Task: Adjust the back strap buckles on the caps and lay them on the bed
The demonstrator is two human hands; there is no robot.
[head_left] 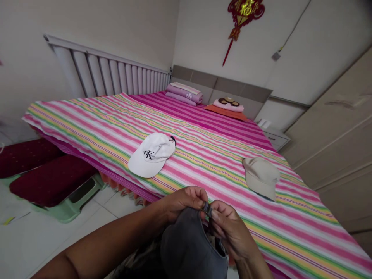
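A dark grey cap [188,240] hangs below my two hands at the bottom middle, its back opening facing right. My left hand [187,201] pinches one side of the cap's back strap [207,209], near a small buckle. On the strap's other side, my right hand [228,223] grips with thumb and fingers closed. Part of the strap is hidden behind the fingers. A white cap [154,155] with black letters on its front lies on the bed ahead and to the left. Farther right on the bed rests a beige cap [263,177].
The bed [203,170] has a striped cover. Folded purple bedding [184,95] and a pink folded item [228,105] sit by the headboard [215,83]. Dark red padded stools [55,180] stand at left, a radiator [107,69] lines the wall, and a wardrobe [334,147] stands right.
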